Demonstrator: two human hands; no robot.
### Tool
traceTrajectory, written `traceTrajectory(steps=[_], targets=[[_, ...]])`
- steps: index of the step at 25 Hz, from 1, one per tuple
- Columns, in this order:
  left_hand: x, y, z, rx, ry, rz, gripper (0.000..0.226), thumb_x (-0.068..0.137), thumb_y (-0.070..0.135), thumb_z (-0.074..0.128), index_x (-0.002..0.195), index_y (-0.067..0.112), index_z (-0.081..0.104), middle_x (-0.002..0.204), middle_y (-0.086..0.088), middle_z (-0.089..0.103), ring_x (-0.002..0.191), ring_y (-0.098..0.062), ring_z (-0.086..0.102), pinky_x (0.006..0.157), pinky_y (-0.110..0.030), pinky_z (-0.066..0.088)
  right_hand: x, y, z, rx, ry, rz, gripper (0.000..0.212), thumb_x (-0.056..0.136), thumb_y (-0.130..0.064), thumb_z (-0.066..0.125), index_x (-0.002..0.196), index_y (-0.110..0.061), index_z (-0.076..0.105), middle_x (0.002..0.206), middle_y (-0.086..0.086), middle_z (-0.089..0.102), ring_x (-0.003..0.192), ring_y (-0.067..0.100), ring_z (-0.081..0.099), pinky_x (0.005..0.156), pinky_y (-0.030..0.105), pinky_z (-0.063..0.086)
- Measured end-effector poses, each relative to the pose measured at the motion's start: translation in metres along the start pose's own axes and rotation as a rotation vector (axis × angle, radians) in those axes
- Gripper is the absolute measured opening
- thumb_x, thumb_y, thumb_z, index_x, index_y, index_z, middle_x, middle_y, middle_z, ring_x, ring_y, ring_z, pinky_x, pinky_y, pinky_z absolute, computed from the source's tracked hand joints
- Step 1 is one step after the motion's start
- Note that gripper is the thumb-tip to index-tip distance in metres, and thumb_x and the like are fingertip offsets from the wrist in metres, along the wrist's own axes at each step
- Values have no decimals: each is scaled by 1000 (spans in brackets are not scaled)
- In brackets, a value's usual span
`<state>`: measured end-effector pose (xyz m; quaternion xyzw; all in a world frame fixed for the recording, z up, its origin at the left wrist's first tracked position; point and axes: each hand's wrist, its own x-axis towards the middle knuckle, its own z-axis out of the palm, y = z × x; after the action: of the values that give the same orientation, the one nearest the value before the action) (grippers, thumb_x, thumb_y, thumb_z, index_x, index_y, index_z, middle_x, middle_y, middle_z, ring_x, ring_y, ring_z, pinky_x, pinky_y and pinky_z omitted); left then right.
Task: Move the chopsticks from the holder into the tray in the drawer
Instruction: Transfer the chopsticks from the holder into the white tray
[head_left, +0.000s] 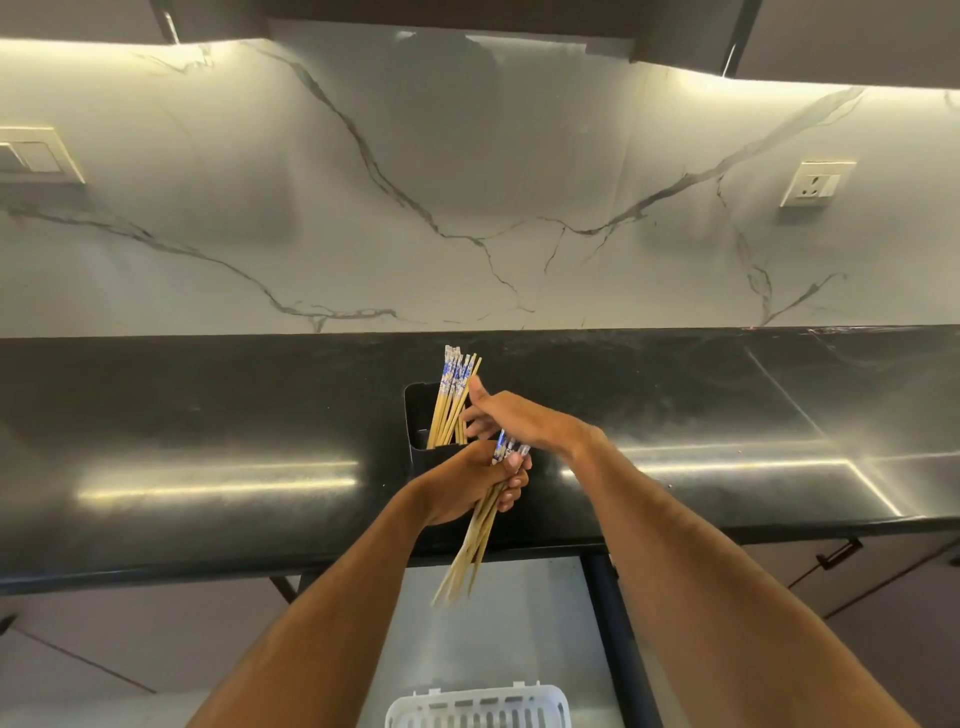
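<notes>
A black holder (415, 415) stands on the dark countertop with several bamboo chopsticks (451, 400), blue-patterned at the top, leaning in it. My right hand (511, 415) reaches to the holder's right side, fingers curled by those chopsticks, thumb up near their tops; whether it grips any is unclear. My left hand (467, 488) is closed around a bundle of several chopsticks (475, 545), whose plain ends point down over the open drawer. A white slotted tray (478, 709) lies in the drawer at the bottom edge.
The black countertop (208, 467) runs across the view, backed by a white marble wall with a socket (813, 183) at right and a switch plate (36, 154) at left. The open drawer's (524, 623) dark right rail (618, 639) runs beside my right forearm. Cabinet handles (839, 553) show at right.
</notes>
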<state>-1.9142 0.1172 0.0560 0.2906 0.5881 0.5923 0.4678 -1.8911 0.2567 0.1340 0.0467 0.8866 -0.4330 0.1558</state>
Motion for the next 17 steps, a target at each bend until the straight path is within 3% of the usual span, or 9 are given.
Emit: traceTrajectory(steps=[3,5,7,9,13,17], targets=[[-1,-4,-1,28,16,14,14,102,38,57,102,24,60,78,-1,54,69,-13,54,73,-27,53,-6,3,7,-87,77,-19,65,102,-64,32,119,-15,73,105,6,76,104,18,70,95,34,51],[-4,-5,-8,93,71,-14,18,104,37,54,106,20,60,78,0,56,68,-12,54,72,-25,53,-13,9,2,-146,136,-30,40,98,-52,57,106,-18,76,97,5,76,88,20,76,73,34,64],[-4,-5,-13,231,148,-63,22,106,34,50,110,15,61,79,-1,60,66,-10,56,69,-25,53,-19,14,-2,-113,128,-45,23,92,-35,73,104,-16,77,92,7,76,74,21,77,61,28,64],[-3,0,-10,371,195,-100,24,107,32,47,108,13,62,79,-2,61,63,-10,56,66,-24,52,-24,17,-2,-19,152,-44,16,88,-21,79,100,-10,79,87,9,78,70,20,78,67,28,64],[-10,13,-8,516,166,-124,23,106,31,51,96,15,63,74,0,61,60,-10,56,59,-23,50,-33,28,-5,238,199,61,10,84,-4,80,94,-2,81,89,16,79,81,27,79,80,36,64],[-24,12,-10,688,57,-256,14,102,30,60,99,17,60,74,-1,59,56,-11,55,55,-23,50,-43,44,-10,330,190,155,5,86,-2,78,89,-4,82,91,15,79,83,25,79,75,31,64]])
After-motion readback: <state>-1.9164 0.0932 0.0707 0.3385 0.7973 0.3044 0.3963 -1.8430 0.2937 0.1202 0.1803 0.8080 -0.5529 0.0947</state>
